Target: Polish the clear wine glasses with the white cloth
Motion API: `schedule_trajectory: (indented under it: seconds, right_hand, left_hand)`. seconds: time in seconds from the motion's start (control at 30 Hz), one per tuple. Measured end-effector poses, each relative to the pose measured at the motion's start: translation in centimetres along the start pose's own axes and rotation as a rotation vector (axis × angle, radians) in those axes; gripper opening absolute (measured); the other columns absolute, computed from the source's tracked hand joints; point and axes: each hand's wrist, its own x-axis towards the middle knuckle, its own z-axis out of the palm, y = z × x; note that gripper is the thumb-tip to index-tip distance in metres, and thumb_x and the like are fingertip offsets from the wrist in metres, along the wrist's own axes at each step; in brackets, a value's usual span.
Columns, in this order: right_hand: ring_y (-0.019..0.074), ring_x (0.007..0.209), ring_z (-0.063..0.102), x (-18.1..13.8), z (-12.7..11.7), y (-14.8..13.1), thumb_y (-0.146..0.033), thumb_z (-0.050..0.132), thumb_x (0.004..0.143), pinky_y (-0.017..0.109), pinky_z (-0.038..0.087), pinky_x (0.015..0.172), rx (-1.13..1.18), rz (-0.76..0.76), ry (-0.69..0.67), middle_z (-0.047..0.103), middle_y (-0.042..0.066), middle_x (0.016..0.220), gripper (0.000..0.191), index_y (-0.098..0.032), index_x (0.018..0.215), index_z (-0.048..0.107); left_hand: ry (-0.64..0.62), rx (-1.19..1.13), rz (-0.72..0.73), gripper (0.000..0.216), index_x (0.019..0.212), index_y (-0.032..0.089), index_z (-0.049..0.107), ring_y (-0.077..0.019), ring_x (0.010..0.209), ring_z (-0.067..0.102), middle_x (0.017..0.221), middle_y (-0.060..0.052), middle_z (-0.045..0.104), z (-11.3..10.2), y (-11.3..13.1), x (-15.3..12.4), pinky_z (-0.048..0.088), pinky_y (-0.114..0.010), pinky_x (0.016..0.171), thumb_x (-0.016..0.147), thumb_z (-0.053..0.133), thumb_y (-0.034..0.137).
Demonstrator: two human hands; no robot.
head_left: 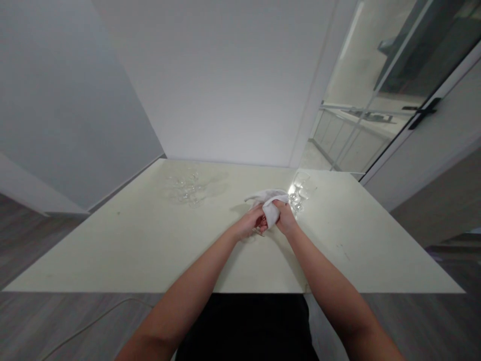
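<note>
Holds a crumpled white cloth (271, 214) just right of the centre of the frame, over a pale cream, flat-topped counter (131, 240). Has the left hand (248, 223) curled around a clear drinking glass (258, 232), mostly hidden by fingers and cloth, with only a curved edge showing below. Has the right hand (285, 216) closed on the cloth, apparently against the glass. Seems partway through wiping this 1 piece, not yet set down. Shows 2 clusters of transparent glassware besides: a left cluster (188, 189) left of centre, and a right cluster (299, 191) just beyond the right hand. Cannot tell wiped pieces from unwiped.
</note>
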Motion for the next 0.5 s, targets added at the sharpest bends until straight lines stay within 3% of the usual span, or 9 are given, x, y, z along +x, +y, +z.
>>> schedule_trajectory:
  seconds: [0.07,0.17,0.3,0.4,0.5]
  right_hand:
    - [0.0147,0.058,0.059,0.2,-0.1,-0.1,-0.035,0.072,0.059,0.026,0.050,0.053,-0.041,-0.045,-0.006,0.066,0.000,0.071,0.031,-0.018,0.081,0.057]
    - [0.0153,0.068,0.063,0.5,-0.2,-0.1,-0.031,0.075,0.057,0.026,0.052,0.063,-0.094,-0.121,0.017,0.069,0.001,0.081,0.034,-0.018,0.085,0.061]
    - [0.0170,0.079,0.065,0.7,-0.7,-0.5,-0.035,0.075,0.058,0.029,0.052,0.073,-0.259,-0.143,0.016,0.070,0.005,0.092,0.037,-0.016,0.088,0.066]
    - [0.0170,0.078,0.064,0.7,-1.0,-0.7,-0.037,0.075,0.059,0.029,0.051,0.072,-0.385,-0.144,-0.044,0.071,0.006,0.090,0.036,-0.015,0.087,0.067]
    - [0.0170,0.077,0.063,0.7,-1.1,-0.8,-0.036,0.075,0.058,0.029,0.051,0.072,-0.444,-0.190,-0.069,0.070,0.005,0.087,0.035,-0.016,0.085,0.065]
  left_hand:
    - [0.010,0.248,0.110,0.040,0.105,0.016,0.051,-0.0098,0.045,0.045,0.060,0.002,0.049,-0.4,0.4,-0.2,0.039,-0.021,0.045,0.085,0.045,0.050]
    - [0.130,0.801,0.277,0.045,0.125,0.017,0.045,-0.0173,0.065,0.058,0.081,-0.006,0.062,-1.1,0.9,-0.7,0.046,-0.028,0.062,0.086,0.047,0.039]
    - [0.248,1.399,0.332,0.055,0.135,0.017,0.038,-0.0273,0.090,0.061,0.104,-0.015,0.063,-1.5,1.3,-1.1,0.044,-0.036,0.079,0.083,0.052,0.025]
    - [0.260,1.491,0.378,0.051,0.131,0.017,0.042,-0.0273,0.096,0.061,0.108,-0.016,0.062,-1.7,1.5,-1.2,0.042,-0.035,0.084,0.082,0.053,0.022]
    - [0.284,1.397,0.338,0.044,0.125,0.018,0.046,-0.0252,0.087,0.062,0.093,-0.012,0.065,-1.9,1.8,-1.4,0.043,-0.032,0.079,0.082,0.054,0.026]
